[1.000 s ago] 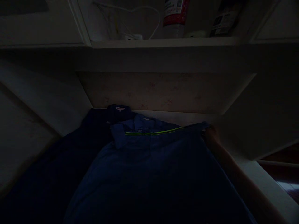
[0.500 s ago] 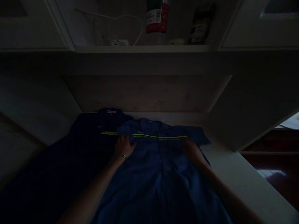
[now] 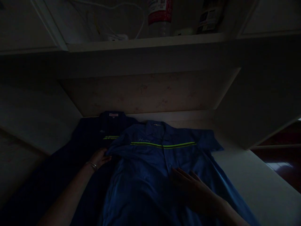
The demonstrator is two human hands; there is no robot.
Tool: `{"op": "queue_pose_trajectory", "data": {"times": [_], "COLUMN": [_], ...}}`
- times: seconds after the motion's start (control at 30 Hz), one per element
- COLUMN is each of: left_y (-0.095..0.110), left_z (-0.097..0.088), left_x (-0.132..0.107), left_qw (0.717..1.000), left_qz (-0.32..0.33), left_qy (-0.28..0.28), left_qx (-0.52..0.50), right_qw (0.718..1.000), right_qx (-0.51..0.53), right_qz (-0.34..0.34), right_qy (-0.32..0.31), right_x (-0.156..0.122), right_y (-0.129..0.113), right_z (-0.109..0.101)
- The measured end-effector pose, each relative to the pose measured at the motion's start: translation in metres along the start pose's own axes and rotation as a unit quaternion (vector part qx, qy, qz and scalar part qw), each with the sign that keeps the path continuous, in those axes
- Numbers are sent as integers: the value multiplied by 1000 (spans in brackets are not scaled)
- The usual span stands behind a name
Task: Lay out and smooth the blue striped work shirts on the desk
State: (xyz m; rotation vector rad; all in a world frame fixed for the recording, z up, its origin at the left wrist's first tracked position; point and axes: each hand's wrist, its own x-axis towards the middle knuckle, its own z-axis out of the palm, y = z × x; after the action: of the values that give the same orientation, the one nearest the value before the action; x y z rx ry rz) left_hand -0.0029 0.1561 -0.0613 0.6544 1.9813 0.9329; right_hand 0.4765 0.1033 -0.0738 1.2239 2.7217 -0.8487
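Observation:
A blue work shirt [image 3: 150, 163] with a neon yellow chest stripe lies face up on a white surface in dim light. It partly overlaps a darker navy shirt [image 3: 94, 135] to its left. My right hand [image 3: 188, 185] rests flat on the blue shirt's front, fingers stretched out. My left hand [image 3: 100, 158], with a bracelet at the wrist, touches the blue shirt's left sleeve edge; its fingertips are tucked under the cloth, so the grip is unclear.
A white shelf [image 3: 145, 42] above holds a bottle with a red label [image 3: 159, 18], a second container [image 3: 210, 15] and a white cable [image 3: 113, 34]. White side panels stand left and right. The white surface's bare edge [image 3: 258, 188] runs down the right.
Both hands have slid toward me along the blue shirt. The left one moved from the collar to the sleeve edge, the right one from the shoulder to the front.

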Motion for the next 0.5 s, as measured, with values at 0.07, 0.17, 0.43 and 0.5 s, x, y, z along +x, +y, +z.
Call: {"op": "queue_pose_trajectory", "data": {"times": [0.07,0.17,0.43,0.5], "left_y": [2,18,34,23], "left_z": [-1,6,53,59], "left_x": [5,13,10,12], "left_qw": [999,999,870,854], "left_qz": [-43,-40,291,307], "left_qy": [-22,-25,0,5], "left_qx": [-24,21,398,421], "right_qw": [998,996,950,955], "right_qx": [41,88,-13,-24], "right_qz": [-13,32,191,189], "right_qy": [-40,11,245,228], "right_x": [8,52,201,215], "right_y": [2,17,72,80], "right_z": [-24,-65,-92,-79]}}
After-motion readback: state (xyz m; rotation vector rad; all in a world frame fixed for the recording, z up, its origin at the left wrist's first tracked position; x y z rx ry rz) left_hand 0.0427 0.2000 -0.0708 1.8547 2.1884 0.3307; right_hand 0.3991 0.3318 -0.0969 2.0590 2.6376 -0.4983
